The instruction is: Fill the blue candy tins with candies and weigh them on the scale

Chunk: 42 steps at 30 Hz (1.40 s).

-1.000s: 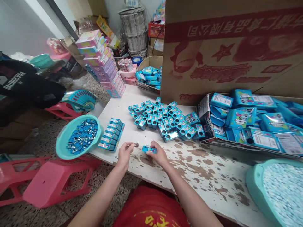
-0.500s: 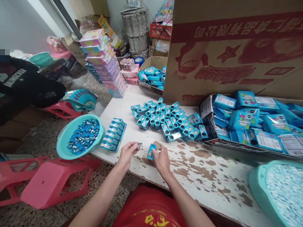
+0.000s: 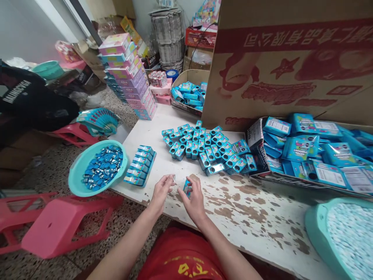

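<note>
Near the table's front edge, my left hand [image 3: 162, 191] pinches a small clear or silvery piece between thumb and fingertips. My right hand [image 3: 193, 197] is just to the right, its fingers curved and apart over a small blue box [image 3: 187, 187] that stands on the white table [image 3: 233, 198]. The fingers partly hide this box, and whether they touch it is unclear. To the left of my hands lies a tray of small blue boxes [image 3: 140, 166] in a row. Many more small blue boxes [image 3: 201, 144] stand grouped beyond my hands.
A teal basin of blue wrapped pieces [image 3: 101, 167] is at the left, above red stools [image 3: 55, 225]. At the right are a carton of blue packs [image 3: 309, 147] and a teal basin of pale pieces [image 3: 349, 237]. Stacked pink and purple boxes [image 3: 131, 83] rise behind. A person's dark sleeve [image 3: 35, 93] shows far left.
My right hand has shifted left, its fingers now covering more of the small blue box. My left hand has moved slightly right and still pinches the small piece.
</note>
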Available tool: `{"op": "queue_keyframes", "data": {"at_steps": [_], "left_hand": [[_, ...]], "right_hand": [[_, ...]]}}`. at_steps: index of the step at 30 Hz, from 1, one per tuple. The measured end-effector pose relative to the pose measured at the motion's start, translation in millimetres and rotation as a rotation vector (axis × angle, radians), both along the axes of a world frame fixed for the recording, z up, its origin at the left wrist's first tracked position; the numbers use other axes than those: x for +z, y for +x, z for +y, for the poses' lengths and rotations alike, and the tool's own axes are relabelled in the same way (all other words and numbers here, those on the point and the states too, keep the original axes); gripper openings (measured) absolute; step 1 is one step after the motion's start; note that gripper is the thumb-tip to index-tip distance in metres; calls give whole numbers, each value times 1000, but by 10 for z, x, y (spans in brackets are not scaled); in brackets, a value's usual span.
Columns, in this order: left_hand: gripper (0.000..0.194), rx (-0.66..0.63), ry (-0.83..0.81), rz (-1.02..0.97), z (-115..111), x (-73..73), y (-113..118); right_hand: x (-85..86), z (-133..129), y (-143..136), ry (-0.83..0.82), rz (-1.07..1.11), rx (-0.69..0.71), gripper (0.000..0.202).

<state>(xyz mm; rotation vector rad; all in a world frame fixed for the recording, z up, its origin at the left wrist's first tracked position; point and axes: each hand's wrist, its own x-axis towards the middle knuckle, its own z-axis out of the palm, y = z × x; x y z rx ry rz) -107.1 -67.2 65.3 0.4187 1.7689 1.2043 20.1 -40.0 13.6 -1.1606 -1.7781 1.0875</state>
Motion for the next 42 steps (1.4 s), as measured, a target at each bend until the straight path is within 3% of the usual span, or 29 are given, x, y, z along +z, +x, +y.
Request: {"op": "queue_keyframes", "data": {"at_steps": [3, 7, 9, 12, 17, 21, 24, 27, 32, 35, 38, 42], "left_hand": [[67, -28, -40, -21, -34, -15, -18], [72, -61, -67, 41, -79, -81, -45], [73, -75, -73, 77, -92, -103, -60], [70, -84, -78, 78, -95, -99, -98], [43, -19, -18, -75, -89, -64, -183], [38, 13, 37, -217, -94, -45, -209], [38, 23, 33, -289, -90, -2, -194], [38, 60, 20, -406, -81, 60, -160], [42, 72, 43, -439, -77, 145, -27], [45, 44, 93, -387, -104, 165, 108], [48, 25, 78, -336, -179, 120, 213], [60, 68, -54, -198, -337, -26, 148]], "right_hand": [[-109, 1, 22, 112, -214, -108, 49], [-323, 4, -9, -43, -484, -298, 82], [-359, 23, -19, -139, -515, -231, 79], [-295, 98, 30, -209, -567, -34, 59], [-134, 264, 227, -81, -666, 312, 46], [-76, 306, 334, -61, -637, 401, 43], [-17, 257, 384, -86, -466, 316, 49], [85, 127, 394, -266, -124, 108, 41], [279, -154, 210, -1063, 383, 24, 46], [324, -207, 26, -1338, 720, -107, 43], [301, -145, -87, -1281, 879, -297, 38], [265, -31, -39, -943, 718, -318, 34]]}}
